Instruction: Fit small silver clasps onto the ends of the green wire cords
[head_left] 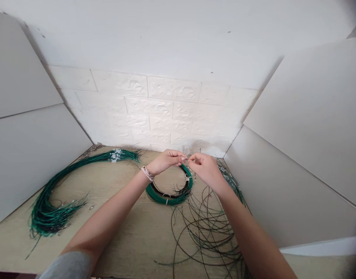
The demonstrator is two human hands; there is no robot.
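Observation:
My left hand [167,161] and my right hand [205,169] meet fingertip to fingertip above the back of the table. Each is closed in a pinch. Whatever sits between the fingertips is too small to make out. Just below them lies a round coil of green and black wire [156,196], tied at several spots with pale bands. Under my right forearm spread loose dark wires [205,236] in wide loops. Part of a green wire bundle [236,188] shows beside my right wrist.
A long curved bundle of green wires [45,201], with white tags [116,155] near its far end, rests on the left of the table [122,248]. Grey panels [35,147] stand at both sides. A white brick-patterned wall [149,112] closes off the back.

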